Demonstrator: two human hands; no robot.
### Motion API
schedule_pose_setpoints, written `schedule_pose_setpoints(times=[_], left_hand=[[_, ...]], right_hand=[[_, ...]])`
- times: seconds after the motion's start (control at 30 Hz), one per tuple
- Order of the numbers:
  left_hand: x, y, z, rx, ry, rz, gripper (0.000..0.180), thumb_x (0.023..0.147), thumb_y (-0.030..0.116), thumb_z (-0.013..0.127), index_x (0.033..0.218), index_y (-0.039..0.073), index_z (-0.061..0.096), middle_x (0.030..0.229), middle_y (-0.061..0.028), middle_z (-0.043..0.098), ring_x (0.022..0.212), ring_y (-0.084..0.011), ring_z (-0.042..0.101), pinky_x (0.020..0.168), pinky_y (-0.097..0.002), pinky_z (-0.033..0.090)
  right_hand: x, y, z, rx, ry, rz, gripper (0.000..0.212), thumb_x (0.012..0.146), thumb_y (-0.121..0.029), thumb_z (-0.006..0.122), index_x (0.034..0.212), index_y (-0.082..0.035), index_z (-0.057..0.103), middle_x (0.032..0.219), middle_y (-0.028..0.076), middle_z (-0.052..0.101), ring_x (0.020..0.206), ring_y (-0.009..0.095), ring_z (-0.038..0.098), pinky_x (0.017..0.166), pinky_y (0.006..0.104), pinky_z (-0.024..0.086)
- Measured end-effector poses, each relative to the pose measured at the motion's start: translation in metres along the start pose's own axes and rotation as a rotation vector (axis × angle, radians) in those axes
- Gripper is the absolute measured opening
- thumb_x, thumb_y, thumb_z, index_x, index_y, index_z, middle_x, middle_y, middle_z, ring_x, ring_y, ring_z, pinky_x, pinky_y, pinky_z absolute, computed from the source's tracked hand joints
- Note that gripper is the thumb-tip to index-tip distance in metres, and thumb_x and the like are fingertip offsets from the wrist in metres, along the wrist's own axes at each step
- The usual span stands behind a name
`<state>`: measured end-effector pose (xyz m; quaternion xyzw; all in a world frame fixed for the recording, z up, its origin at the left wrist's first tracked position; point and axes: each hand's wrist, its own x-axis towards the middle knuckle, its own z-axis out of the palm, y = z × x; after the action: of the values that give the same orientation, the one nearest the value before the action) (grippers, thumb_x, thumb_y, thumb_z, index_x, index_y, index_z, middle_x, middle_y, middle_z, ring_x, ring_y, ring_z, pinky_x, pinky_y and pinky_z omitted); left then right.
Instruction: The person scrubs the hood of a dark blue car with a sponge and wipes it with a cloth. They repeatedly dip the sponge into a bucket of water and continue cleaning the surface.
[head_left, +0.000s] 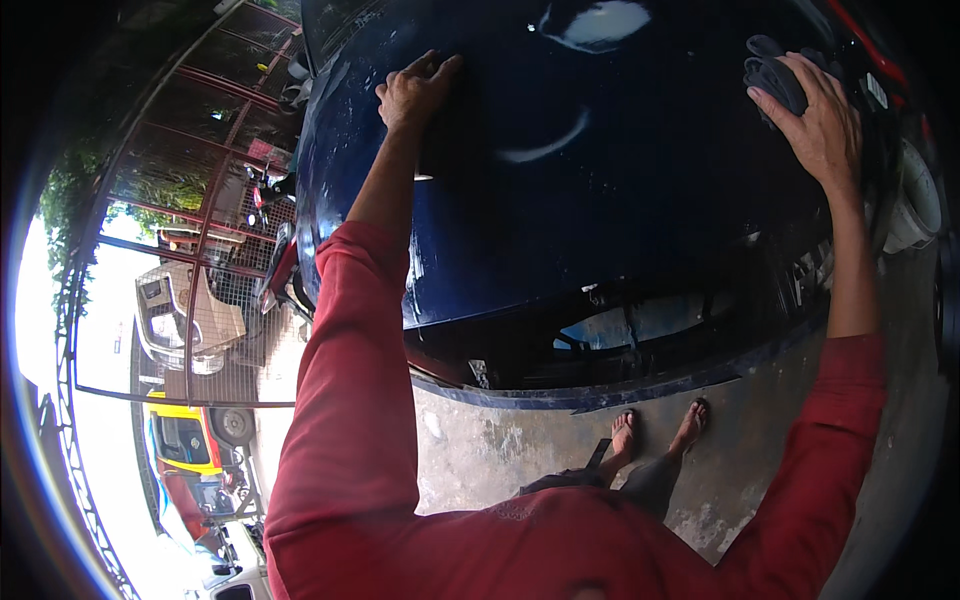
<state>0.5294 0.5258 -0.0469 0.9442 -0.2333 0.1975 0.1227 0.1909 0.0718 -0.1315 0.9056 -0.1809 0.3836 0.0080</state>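
A dark blue car hood with glossy reflections and pale smears fills the upper middle of the view. My left hand rests on its left part, fingers a little bent and apart, with nothing seen in it. On the far right side, my right hand presses a bunched dark grey cloth against the hood. Its thumb and fingers lie over the cloth, and part of the cloth sticks out beyond the fingertips.
Below the hood's front edge is an open gap above the car's bumper. A whitish bucket stands at the right. Concrete floor lies under my feet. To the left are a red-framed mesh fence, a red motorcycle and parked vehicles outside.
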Motion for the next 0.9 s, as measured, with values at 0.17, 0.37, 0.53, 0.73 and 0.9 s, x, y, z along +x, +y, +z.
schedule_pose_setpoints(times=[0.17,0.37,0.53,0.73,0.9], left_hand=[[-0.17,0.046,-0.066,-0.037,-0.006,0.358,0.077,0.089,0.07,0.082,0.154,0.028,0.073,0.158,-0.0183,0.06,0.138,-0.0423,0.056,0.119,-0.0558,0.046],[-0.194,-0.021,-0.075,-0.087,-0.135,0.681,0.081,0.09,0.068,0.081,0.156,0.02,0.072,0.16,-0.0226,0.058,0.134,-0.0411,0.058,0.12,-0.0557,0.042],[-0.005,-0.047,-0.025,0.428,0.037,0.63,0.035,0.102,0.021,0.069,0.134,0.033,0.08,0.167,-0.0049,0.062,0.147,-0.0337,0.058,0.117,-0.0521,0.043],[-0.257,0.012,-0.086,-0.1,-0.007,0.561,0.076,0.089,0.064,0.085,0.158,0.035,0.069,0.159,-0.0165,0.056,0.136,-0.0374,0.056,0.117,-0.0556,0.046],[-0.176,-0.035,-0.062,-0.05,-0.05,0.655,0.074,0.094,0.068,0.079,0.158,0.034,0.068,0.16,-0.0155,0.055,0.137,-0.0374,0.056,0.117,-0.0545,0.046]], right_hand=[[0.001,-0.005,-0.004,-0.038,0.015,-0.008,0.073,0.096,-0.072,0.075,0.147,-0.019,0.071,0.154,0.004,0.07,0.142,0.031,0.064,0.116,0.05,0.054],[0.003,-0.005,-0.001,-0.026,-0.04,0.051,0.073,0.098,-0.071,0.074,0.148,-0.017,0.071,0.157,0.007,0.068,0.143,0.035,0.063,0.117,0.0508,0.053],[0.004,-0.002,-0.004,-0.04,-0.087,0.053,0.074,0.099,-0.072,0.071,0.149,-0.018,0.069,0.159,0.008,0.066,0.147,0.036,0.06,0.121,0.0516,0.049],[0.005,-0.005,-0.006,-0.071,-0.072,0.018,0.069,0.101,-0.068,0.072,0.147,-0.018,0.07,0.158,0.007,0.067,0.146,0.036,0.061,0.119,0.0538,0.049],[0.004,-0.005,-0.005,-0.025,-0.076,0.022,0.066,0.099,-0.067,0.074,0.144,-0.018,0.071,0.156,0.008,0.068,0.145,0.037,0.061,0.117,0.0535,0.051]])
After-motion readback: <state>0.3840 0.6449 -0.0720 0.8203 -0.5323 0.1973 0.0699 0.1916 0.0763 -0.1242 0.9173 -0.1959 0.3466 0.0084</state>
